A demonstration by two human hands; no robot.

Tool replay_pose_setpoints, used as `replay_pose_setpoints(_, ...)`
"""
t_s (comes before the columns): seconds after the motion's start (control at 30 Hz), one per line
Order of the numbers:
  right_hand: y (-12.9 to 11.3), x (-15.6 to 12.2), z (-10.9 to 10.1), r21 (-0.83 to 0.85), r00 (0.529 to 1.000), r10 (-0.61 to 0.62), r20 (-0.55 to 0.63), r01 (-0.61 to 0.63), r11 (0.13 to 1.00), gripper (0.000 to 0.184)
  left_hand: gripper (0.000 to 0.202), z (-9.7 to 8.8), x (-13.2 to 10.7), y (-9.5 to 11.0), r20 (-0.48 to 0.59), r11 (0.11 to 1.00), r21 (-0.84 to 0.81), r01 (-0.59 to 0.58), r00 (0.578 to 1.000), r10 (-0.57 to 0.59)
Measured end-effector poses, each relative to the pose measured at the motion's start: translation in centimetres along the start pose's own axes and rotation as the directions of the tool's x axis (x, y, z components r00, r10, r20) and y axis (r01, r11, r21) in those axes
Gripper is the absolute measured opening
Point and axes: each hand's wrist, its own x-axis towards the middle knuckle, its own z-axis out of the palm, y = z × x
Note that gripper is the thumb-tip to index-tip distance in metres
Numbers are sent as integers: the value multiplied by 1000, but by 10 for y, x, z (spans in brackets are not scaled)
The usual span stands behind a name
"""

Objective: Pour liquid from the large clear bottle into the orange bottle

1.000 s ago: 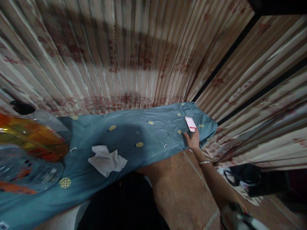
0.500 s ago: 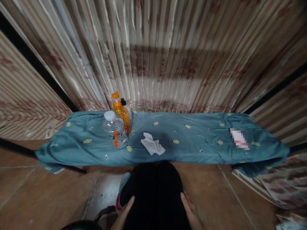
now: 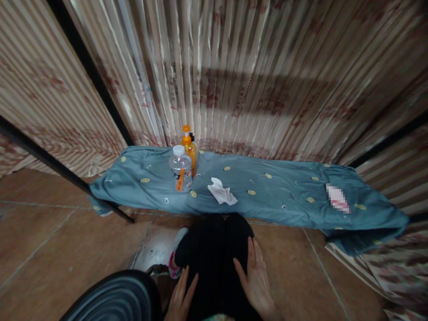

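My left hand and my right hand lie flat on my black-trousered knees, fingers stretched out, holding nothing. In front of my knees runs a low surface under a blue patterned cloth. On it stand a clear plastic bottle with a white cap and an orange pump bottle behind it. A crumpled white tissue lies near the middle. A small white and red phone-like item rests flat toward the right end.
Striped beige curtains hang behind and on both sides. The floor is brown tile. A dark round ribbed object sits at the bottom left beside my knees. A shoe shows by my left leg.
My right hand left the phone-like item on the cloth and came back to my knee. The view pulled back and away from the cloth; both hands now rest on my legs.
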Motion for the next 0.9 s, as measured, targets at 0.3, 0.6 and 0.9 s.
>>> replay_pose_setpoints(0.3, 8, 12, -34, 71, 993, -23, 119, 15, 997, 117, 78, -110, -6, 11, -229, 935, 17, 354, 912, -341)
replay_pose_setpoints(0.6, 16, 14, -33, 50, 993, -60, 105, 55, 997, 116, 70, -123, -50, -71, -383, 671, 155, 726, 670, -636)
replay_pose_setpoints(0.9, 4, 10, -14, -2, 1000, -15, 19, 15, 1000, 97, 104, -85, -42, -81, -312, 659, 373, 653, 757, -574)
